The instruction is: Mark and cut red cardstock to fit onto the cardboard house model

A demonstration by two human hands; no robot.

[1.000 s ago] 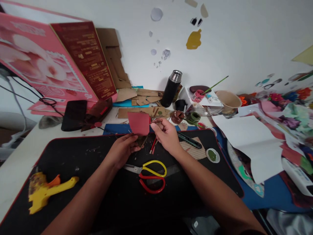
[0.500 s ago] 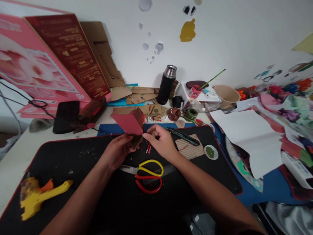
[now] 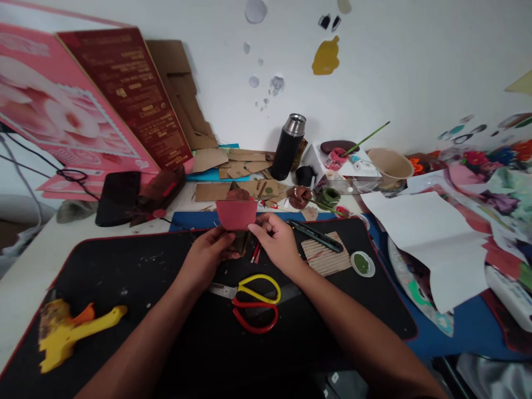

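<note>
A red piece (image 3: pixel 236 215) held above a black mat (image 3: pixel 137 293).
The left hand (image 3: pixel 206 250) grips its dark lower part; the right hand (image 3: pixel 277 242) meets its right edge. Scissors (image 3: pixel 239 289) lie nearer, a yellow glue gun (image 3: pixel 68 335) at left, a cutter (image 3: pixel 316 236) across corrugated cardboard (image 3: pixel 326 259) at right; a black flask (image 3: pixel 286 151) stands at the far side.

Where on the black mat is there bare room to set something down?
Mostly bare: the mat between the glue gun and left hand, and a smaller patch between the right arm and paint dish. Crowded: along the wall, with bottle, paint jars, cardboard.
</note>
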